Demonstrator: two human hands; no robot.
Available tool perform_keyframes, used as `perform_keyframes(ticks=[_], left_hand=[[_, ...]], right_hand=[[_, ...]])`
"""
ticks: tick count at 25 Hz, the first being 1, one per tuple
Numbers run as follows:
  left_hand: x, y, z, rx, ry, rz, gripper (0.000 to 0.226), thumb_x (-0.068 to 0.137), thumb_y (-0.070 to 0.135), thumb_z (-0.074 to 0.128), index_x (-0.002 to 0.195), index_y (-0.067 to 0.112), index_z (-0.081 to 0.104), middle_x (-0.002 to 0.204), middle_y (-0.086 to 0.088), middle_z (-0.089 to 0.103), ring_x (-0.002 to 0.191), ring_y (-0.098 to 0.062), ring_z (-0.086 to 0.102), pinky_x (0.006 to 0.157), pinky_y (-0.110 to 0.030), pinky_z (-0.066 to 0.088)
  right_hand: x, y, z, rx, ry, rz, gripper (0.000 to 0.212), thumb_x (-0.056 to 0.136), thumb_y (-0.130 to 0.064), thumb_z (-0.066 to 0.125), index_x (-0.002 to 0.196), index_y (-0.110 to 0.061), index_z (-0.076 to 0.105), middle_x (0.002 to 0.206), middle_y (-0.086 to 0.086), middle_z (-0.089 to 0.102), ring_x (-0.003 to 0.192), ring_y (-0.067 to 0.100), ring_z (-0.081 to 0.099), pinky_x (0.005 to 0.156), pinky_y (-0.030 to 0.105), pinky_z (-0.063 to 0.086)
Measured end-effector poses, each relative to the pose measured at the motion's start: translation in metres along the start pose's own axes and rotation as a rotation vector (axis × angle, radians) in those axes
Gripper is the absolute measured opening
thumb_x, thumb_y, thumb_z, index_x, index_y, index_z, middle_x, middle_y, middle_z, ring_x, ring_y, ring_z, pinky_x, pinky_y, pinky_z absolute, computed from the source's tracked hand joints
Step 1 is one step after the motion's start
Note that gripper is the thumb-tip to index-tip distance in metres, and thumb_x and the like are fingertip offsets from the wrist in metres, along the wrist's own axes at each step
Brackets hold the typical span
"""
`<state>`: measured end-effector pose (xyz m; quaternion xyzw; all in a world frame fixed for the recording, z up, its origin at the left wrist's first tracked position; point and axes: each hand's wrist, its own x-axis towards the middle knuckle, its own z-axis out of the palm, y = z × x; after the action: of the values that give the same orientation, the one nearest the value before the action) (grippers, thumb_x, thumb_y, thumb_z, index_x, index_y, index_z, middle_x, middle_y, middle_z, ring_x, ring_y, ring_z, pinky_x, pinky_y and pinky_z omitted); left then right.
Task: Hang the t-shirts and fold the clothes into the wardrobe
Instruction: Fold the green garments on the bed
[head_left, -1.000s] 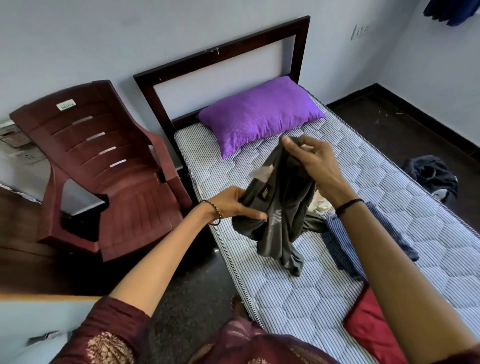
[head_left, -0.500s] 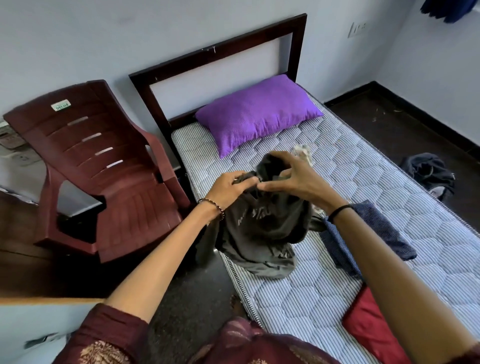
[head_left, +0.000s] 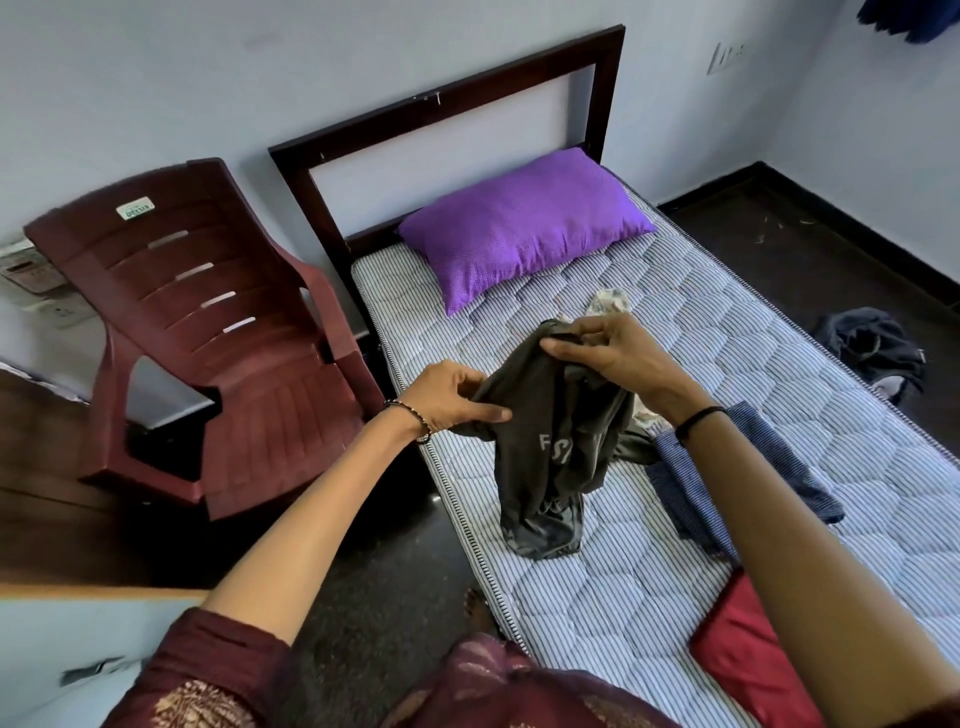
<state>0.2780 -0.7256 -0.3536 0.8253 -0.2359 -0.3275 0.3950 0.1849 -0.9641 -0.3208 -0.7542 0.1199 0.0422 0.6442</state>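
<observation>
A dark grey t-shirt (head_left: 550, 457) with pale lettering hangs bunched above the striped mattress (head_left: 727, 332), its lower end touching the bed. My left hand (head_left: 452, 397) pinches its left edge. My right hand (head_left: 605, 348) grips its top, a little higher and to the right. A blue patterned garment (head_left: 737, 483) lies on the mattress under my right forearm. A red cloth (head_left: 748, 654) lies at the bed's near right. A pale printed cloth (head_left: 610, 301) peeks out behind my right hand.
A purple pillow (head_left: 524, 223) lies at the dark wooden headboard (head_left: 447, 104). A maroon plastic chair (head_left: 208, 332) stands left of the bed. A dark heap of clothing (head_left: 878, 348) lies on the floor at right. A white surface (head_left: 67, 644) is at lower left.
My hands, close together at the shirt's top half a second ago, have drawn apart. The left moved down and left along the edge, and the shirt hangs longer than before.
</observation>
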Motion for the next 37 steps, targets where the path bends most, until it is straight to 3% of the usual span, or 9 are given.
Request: perform_keyframes(ticks=[4,7,10,13,16,21,27,30,37], left_hand=[[-0.002,-0.031,-0.003,0.191,-0.040,-0.147,0.055,0.060,0.059,0.085,0.076,0.007,0.074,0.055,0.010,0.055,0.055,-0.006,0.049,0.060,-0.027,0.035],[-0.011,-0.040,-0.002,0.065,-0.063,-0.183,0.028,0.075,0.046,0.082,0.077,0.018,0.077,0.062,0.013,0.067,0.061,0.000,0.061,0.069,-0.021,0.046],[-0.015,-0.046,0.001,-0.113,0.009,-0.161,0.051,0.068,0.060,0.082,0.086,0.013,0.077,0.086,-0.011,0.073,0.082,-0.015,0.066,0.088,-0.035,0.050],[-0.018,-0.050,0.007,-0.186,0.020,-0.165,0.052,0.068,0.048,0.086,0.084,0.002,0.069,0.083,-0.011,0.071,0.081,-0.012,0.065,0.081,-0.023,0.045],[-0.031,-0.052,0.023,-0.240,-0.040,-0.204,0.022,0.075,0.023,0.085,0.086,0.012,0.070,0.081,0.004,0.075,0.079,-0.006,0.070,0.076,-0.018,0.049],[-0.042,-0.077,0.040,-0.108,-0.093,-0.299,0.022,0.075,0.039,0.084,0.069,0.021,0.073,0.072,0.004,0.067,0.075,-0.008,0.061,0.075,-0.025,0.043],[-0.059,-0.070,0.050,-0.652,0.279,-0.216,0.019,0.085,0.023,0.075,0.080,0.012,0.061,0.076,0.000,0.066,0.075,-0.010,0.063,0.088,-0.034,0.048],[-0.058,-0.040,0.057,-0.805,0.341,-0.137,0.020,0.090,0.010,0.067,0.077,0.013,0.053,0.065,0.007,0.065,0.066,-0.005,0.063,0.075,-0.026,0.053],[-0.036,0.011,0.081,-0.797,0.433,-0.122,0.016,0.086,0.019,0.075,0.092,0.004,0.071,0.078,-0.002,0.074,0.075,-0.009,0.070,0.071,-0.020,0.056]], right_hand=[[-0.003,-0.001,-0.013,0.105,0.061,0.048,0.020,0.091,-0.025,0.077,0.094,-0.007,0.069,0.059,-0.010,0.068,0.054,0.001,0.065,0.054,0.012,0.050],[-0.002,0.000,-0.019,0.133,0.094,0.078,0.037,0.088,-0.032,0.081,0.104,0.001,0.071,0.078,0.003,0.073,0.063,0.009,0.069,0.065,0.024,0.056],[0.001,0.004,-0.022,0.124,0.155,0.084,0.048,0.088,-0.033,0.080,0.111,0.008,0.069,0.093,0.019,0.075,0.077,0.021,0.071,0.077,0.035,0.060],[0.002,0.008,-0.024,0.172,0.218,0.101,0.050,0.086,-0.033,0.082,0.111,0.008,0.068,0.096,0.022,0.075,0.084,0.029,0.070,0.090,0.048,0.057],[0.004,0.006,-0.029,0.211,0.234,0.122,0.043,0.086,-0.035,0.082,0.106,0.001,0.070,0.090,0.016,0.073,0.072,0.023,0.070,0.080,0.041,0.059],[0.009,0.002,-0.042,0.204,0.285,0.114,0.028,0.085,-0.037,0.082,0.087,-0.012,0.070,0.076,0.008,0.071,0.058,0.014,0.067,0.060,0.027,0.058],[0.023,0.011,-0.048,-0.001,0.370,0.124,0.032,0.080,-0.048,0.084,0.084,-0.019,0.072,0.087,0.005,0.077,0.073,0.013,0.072,0.074,0.032,0.059],[0.033,0.016,-0.038,-0.094,0.403,0.086,0.057,0.064,-0.072,0.083,0.092,-0.022,0.074,0.093,0.008,0.077,0.090,0.022,0.074,0.087,0.044,0.060],[0.030,0.017,0.017,-0.088,0.367,-0.070,0.036,0.089,-0.052,0.074,0.091,-0.016,0.068,0.052,-0.004,0.050,0.050,0.008,0.039,0.052,0.028,0.031]])
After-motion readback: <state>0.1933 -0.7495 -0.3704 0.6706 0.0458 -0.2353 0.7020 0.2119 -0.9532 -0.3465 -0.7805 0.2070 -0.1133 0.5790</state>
